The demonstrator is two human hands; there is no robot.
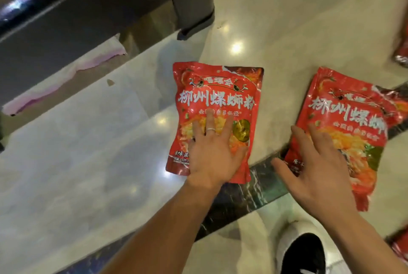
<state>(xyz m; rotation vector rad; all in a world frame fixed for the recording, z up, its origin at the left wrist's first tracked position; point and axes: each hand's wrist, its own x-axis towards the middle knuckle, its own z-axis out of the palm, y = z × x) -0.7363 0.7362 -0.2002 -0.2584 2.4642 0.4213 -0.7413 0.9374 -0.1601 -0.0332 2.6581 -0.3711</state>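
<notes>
Two hands down on my feed, both flat. I've got the left hand (pixel 213 156) spread wide, fingers straight and fanned, palm pressing on the lower half of the left luosifen packet (pixel 218 95). There's a silver ring (pixel 210 129) on one of the middle fingers. That red packet lies face up and roughly square to the view. Its printed top half sticks out past the fingertips and its bottom edge sits under the heel of the hand.

The right hand (pixel 315 163) is open too, fingers splayed and resting on the lower left part of the right luosifen packet (pixel 344 119). The thumb hangs off the packet's edge, over the floor. This packet is tilted, top leaning to the right, and is a bit blurry. The two packets lie near each other but apart, with bare floor between them.

Going outward, everything sits on a glossy cream marble floor (pixel 287 20) with a dark marble strip (pixel 260 190) running diagonally through it. The left packet's lower right corner reaches that strip and the right packet lies across it. What looks like another red packet (pixel 397 101) peeks out from under the right one. More red wrappers show at the top right edge (pixel 401 48) and bottom right corner (pixel 399 249). A black and white sneaker (pixel 302 251) is below the right forearm. Up top left there's a dark cabinet (pixel 110 8), with a pinkish cloth (pixel 66 75) on the floor beside it.
</notes>
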